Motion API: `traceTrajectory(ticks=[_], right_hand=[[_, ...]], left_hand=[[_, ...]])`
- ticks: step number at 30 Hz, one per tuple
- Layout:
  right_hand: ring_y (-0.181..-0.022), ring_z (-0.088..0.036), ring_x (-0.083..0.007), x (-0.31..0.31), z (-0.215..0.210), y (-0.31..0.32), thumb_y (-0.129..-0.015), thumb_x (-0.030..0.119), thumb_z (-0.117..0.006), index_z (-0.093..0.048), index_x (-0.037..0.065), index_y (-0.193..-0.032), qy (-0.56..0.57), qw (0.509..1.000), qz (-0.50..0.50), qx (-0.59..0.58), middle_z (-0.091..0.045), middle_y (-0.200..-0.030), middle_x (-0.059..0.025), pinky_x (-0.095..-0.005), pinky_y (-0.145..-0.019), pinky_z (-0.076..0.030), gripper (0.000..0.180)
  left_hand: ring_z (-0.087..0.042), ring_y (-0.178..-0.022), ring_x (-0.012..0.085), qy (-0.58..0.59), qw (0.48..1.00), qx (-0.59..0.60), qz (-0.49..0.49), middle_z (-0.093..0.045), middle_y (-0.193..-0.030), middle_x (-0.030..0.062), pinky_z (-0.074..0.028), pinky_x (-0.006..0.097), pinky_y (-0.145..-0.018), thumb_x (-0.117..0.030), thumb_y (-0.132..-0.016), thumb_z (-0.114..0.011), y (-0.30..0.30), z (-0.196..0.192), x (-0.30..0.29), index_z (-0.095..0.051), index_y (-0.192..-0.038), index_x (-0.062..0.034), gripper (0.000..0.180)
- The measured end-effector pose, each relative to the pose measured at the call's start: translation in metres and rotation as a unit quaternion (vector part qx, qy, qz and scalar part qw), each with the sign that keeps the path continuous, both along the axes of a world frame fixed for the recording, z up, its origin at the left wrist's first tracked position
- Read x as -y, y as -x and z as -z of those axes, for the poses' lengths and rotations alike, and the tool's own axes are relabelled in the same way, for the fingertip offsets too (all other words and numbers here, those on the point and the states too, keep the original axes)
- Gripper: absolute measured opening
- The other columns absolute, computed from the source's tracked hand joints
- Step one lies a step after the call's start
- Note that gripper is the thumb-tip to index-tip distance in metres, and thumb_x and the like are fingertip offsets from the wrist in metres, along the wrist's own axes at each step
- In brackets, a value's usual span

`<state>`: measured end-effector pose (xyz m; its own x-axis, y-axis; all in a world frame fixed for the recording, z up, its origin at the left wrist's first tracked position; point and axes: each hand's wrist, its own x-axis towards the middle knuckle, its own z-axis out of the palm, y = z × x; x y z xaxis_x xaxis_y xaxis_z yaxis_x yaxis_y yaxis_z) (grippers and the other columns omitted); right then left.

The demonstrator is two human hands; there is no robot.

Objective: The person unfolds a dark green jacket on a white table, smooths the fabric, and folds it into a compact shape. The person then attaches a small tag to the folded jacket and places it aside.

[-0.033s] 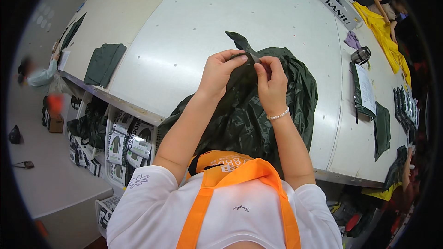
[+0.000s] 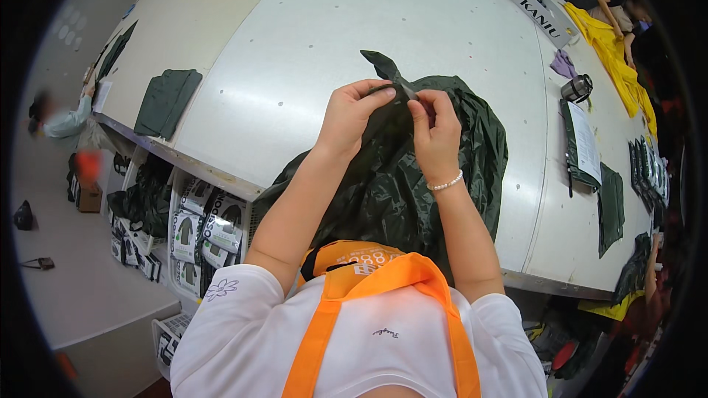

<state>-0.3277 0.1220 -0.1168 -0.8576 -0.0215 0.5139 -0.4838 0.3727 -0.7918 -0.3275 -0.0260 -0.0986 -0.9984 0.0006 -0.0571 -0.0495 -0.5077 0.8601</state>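
Note:
A crumpled dark green garment of thin, shiny, raincoat-like fabric lies at the table's near edge and hangs down in front of me. My left hand pinches an edge of it between thumb and fingers. Close by on the right, my right hand grips the same edge, thumb against fingertips. Between the two hands the fabric is drawn up, and a narrow pointed flap sticks out beyond them. Which part of the garment this is, I cannot tell.
The pale table stretches ahead. Folded dark green garments lie at left, with a basket of packaged garments below. At right are a metal flask, a paper sheet and yellow fabric. Other people work at both sides.
My right hand has shifted very slightly to the right, its pinch on the fabric kept. My left hand and the garment look the same.

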Motion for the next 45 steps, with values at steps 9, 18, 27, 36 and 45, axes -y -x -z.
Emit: traceTrajectory(ticks=[9, 18, 27, 36, 45], right_hand=[[-0.068, -0.057, -0.0169, 0.0, -0.009, 0.004, -0.085, 0.012, -0.066, -0.058, 0.001, -0.095, 0.021, 0.999, -0.027, -0.02, -0.058, -0.085, -0.0077, -0.0259, -0.062, -0.047, 0.017], [-0.066, -0.057, -0.0134, 0.001, -0.008, 0.005, -0.085, 0.011, -0.066, -0.059, 0.001, -0.094, 0.052, 0.998, -0.028, -0.009, -0.059, -0.08, -0.0045, -0.0254, -0.059, -0.046, 0.016], [-0.058, -0.039, 0.0007, 0.014, -0.016, 0.006, -0.08, 0.007, -0.071, -0.061, 0.0, -0.077, 0.232, 0.96, -0.047, 0.151, -0.05, -0.064, 0.0084, -0.0152, -0.051, -0.032, 0.013], [-0.061, -0.042, 0.0006, 0.005, -0.002, -0.002, -0.082, 0.009, -0.069, -0.059, 0.001, -0.083, 0.155, 0.972, -0.099, 0.148, -0.053, -0.068, 0.0072, -0.0159, -0.054, -0.035, 0.013], [-0.073, -0.062, -0.0204, -0.019, -0.001, 0.006, -0.086, 0.017, -0.064, -0.057, 0.003, -0.095, -0.063, 0.996, -0.061, -0.002, -0.058, -0.087, -0.008, -0.0272, -0.065, -0.05, 0.019]], left_hand=[[-0.062, -0.081, 0.0116, 0.013, 1.0, -0.001, -0.016, -0.067, -0.089, 0.0082, -0.049, 0.023, -0.075, -0.002, -0.082, -0.063, 0.001, -0.001, 0.001, -0.065, -0.095, 0.0052, 0.015], [-0.061, -0.08, 0.0108, 0.036, 0.999, -0.01, -0.026, -0.066, -0.087, 0.0073, -0.048, 0.022, -0.074, -0.001, -0.081, -0.064, 0.001, -0.003, 0.0, -0.066, -0.094, 0.0049, 0.015], [-0.062, -0.076, 0.0122, 0.151, 0.985, -0.048, -0.072, -0.067, -0.086, 0.008, -0.05, 0.022, -0.071, 0.0, -0.081, -0.064, 0.0, 0.004, -0.005, -0.066, -0.089, 0.004, 0.009], [-0.063, -0.074, 0.0123, -0.005, 0.998, 0.035, -0.047, -0.067, -0.085, 0.0076, -0.051, 0.023, -0.067, 0.001, -0.08, -0.063, 0.006, 0.002, 0.005, -0.065, -0.097, 0.0054, 0.018], [-0.062, -0.084, 0.0131, 0.048, 0.996, -0.032, -0.062, -0.065, -0.096, 0.0105, -0.051, 0.024, -0.076, 0.004, -0.08, -0.059, 0.009, 0.003, 0.006, -0.063, -0.107, 0.006, 0.028]])
